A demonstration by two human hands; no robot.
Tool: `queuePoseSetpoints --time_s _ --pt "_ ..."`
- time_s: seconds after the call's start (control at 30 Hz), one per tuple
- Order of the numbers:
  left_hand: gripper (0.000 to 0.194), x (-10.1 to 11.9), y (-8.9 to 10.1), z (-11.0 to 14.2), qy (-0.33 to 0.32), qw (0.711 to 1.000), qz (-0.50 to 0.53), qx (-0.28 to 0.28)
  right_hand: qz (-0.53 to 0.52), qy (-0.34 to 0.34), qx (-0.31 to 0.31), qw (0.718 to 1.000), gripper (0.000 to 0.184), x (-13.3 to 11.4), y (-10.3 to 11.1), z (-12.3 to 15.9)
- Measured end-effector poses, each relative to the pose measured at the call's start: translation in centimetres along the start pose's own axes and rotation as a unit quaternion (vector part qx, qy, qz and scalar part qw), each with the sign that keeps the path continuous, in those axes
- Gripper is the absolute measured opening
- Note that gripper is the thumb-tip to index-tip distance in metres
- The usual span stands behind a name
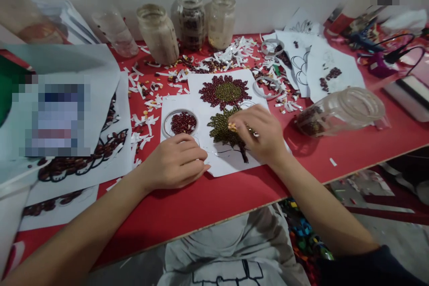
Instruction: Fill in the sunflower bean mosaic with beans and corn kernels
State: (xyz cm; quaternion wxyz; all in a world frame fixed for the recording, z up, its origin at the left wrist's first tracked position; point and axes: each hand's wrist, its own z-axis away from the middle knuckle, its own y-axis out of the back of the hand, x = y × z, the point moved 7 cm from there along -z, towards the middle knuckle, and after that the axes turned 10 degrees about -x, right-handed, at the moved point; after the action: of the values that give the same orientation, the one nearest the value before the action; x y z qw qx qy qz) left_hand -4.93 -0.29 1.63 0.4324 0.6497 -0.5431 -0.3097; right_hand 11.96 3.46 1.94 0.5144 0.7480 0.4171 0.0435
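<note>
Bean flowers on paper, mid-frame.
Right hand over the lower flower, fingers bent inward (hold unclear); left hand on paper below the dish, loosely curled, grip indeterminable.

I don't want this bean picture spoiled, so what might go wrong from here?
The left hand lies close by the dish of dark red beans; a bump might spill them. The right hand, holding yellow kernels low over the green flower, could brush some of its pieces out of place. The clear jar lying on its side might roll.
</note>
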Motion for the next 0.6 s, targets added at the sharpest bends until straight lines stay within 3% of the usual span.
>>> queuePoseSetpoints --time_s 0.1,0.2,0.3,0.43,0.6 --pt "0.031 0.3 -0.5 -0.1 -0.014 1.000 0.000 -0.027 0.071 -0.115 0.082 0.988 0.021 3.8 1.4 0.8" --pt "0.035 0.6 -0.8 -0.1 -0.021 0.999 -0.008 -0.041 0.137 -0.212 0.067 0.965 0.022 7.5 1.1 1.9" --pt "0.029 0.7 -0.6 -0.1 -0.011 1.000 -0.011 -0.026 0.141 -0.213 0.051 0.965 0.027 8.9 0.6 2.4" --pt "0.017 1.0 -0.5 -0.2 -0.016 1.000 -0.004 -0.015 0.142 -0.181 0.067 0.971 0.025 8.5 0.8 2.3" --pt "0.019 0.9 -1.1 -0.2 -0.009 0.999 0.003 -0.034 0.133 -0.197 0.067 0.969 0.023 8.1 1.0 2.0"
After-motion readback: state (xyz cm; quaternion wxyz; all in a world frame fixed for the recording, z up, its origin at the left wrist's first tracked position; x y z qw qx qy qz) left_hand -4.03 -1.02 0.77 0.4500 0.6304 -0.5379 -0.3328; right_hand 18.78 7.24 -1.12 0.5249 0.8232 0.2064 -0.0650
